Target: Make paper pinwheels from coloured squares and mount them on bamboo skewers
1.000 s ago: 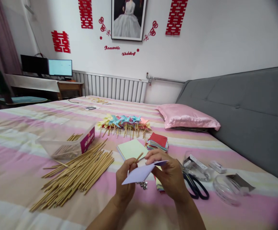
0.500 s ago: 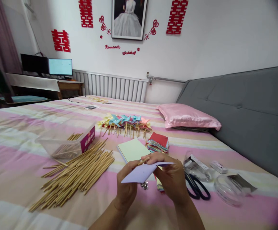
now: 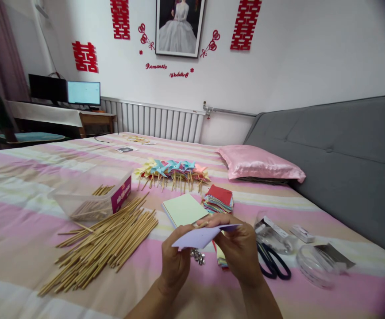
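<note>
A lilac sheet of paper (image 3: 197,238) is bent between my two hands above the bed. My left hand (image 3: 175,254) pinches its left side, and my right hand (image 3: 237,248) grips the right side. The fingertips of both hands meet behind the paper, where a small tan piece shows that I cannot make out clearly. Below the paper lies a little heap of shiny metal pieces (image 3: 198,257). Just beyond my hands rests a pale green paper stack (image 3: 183,208). Close to my right hand are dark-handled scissors (image 3: 274,261).
Many thin wooden sticks (image 3: 113,243) lie at left beside a clear plastic box (image 3: 82,201). Paper pinwheels (image 3: 174,167) sit farther back. A stack of coloured squares (image 3: 219,198), a pink pillow (image 3: 262,161) and clear round containers (image 3: 315,266) are to the right.
The lilac paper has tilted and its left corner has moved slightly up and right, so more of the metal heap shows. Both hands keep their hold.
</note>
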{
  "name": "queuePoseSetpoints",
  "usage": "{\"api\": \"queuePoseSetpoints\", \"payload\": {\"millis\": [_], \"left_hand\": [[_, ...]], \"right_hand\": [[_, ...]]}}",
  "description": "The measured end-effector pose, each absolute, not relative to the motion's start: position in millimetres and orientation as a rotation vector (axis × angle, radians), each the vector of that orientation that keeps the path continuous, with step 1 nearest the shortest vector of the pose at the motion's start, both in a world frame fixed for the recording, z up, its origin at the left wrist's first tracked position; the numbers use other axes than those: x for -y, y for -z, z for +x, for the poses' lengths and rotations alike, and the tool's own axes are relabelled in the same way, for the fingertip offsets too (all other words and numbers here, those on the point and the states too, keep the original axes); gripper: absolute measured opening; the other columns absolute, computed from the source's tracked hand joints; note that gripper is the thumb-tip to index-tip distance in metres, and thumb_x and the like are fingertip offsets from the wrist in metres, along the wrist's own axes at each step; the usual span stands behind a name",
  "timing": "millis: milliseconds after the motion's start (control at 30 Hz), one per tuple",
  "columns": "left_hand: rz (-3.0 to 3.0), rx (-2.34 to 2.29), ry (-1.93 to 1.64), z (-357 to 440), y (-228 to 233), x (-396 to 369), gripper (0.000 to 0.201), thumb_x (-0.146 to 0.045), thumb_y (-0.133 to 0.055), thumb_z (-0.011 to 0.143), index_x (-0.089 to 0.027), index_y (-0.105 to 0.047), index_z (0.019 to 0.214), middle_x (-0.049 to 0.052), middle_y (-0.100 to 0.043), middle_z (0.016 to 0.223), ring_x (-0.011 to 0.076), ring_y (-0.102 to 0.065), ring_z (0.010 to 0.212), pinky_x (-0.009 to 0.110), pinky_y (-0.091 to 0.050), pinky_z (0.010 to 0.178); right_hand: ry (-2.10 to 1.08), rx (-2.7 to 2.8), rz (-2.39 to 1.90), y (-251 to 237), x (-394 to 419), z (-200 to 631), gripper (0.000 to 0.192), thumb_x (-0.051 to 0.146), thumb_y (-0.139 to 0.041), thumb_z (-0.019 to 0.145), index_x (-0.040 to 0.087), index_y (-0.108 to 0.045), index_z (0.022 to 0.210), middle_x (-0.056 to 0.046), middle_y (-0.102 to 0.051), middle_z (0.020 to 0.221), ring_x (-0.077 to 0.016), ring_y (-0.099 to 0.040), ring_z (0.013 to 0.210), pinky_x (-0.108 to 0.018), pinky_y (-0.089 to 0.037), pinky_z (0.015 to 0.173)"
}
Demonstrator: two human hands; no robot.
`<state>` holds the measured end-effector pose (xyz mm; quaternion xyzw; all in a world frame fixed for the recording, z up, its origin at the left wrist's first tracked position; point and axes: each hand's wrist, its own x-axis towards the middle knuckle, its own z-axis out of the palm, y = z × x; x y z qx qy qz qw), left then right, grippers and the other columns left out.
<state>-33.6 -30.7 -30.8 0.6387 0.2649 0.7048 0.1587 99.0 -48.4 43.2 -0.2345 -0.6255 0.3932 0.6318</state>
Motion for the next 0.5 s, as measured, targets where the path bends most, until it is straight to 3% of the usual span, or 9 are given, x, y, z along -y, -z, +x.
{"api": "queuePoseSetpoints", "payload": {"millis": [500], "left_hand": [[1.729,-0.706,-1.971,-33.6,31.3,32.1,0.020,-0.024,-0.052,0.087,-0.020,-0.065,0.101,0.007,-0.069,0.089,0.0172,-0.064,0.075,0.024,-0.049,0.063]], "right_hand": [[-0.914,1.420,-0.547,-42.5,46.9,98.5,0.004,0.023,-0.071,0.075,0.026,-0.072,0.076,-0.002,-0.073,0.082,-0.0193,-0.067,0.085,-0.031,-0.052,0.076]]}}
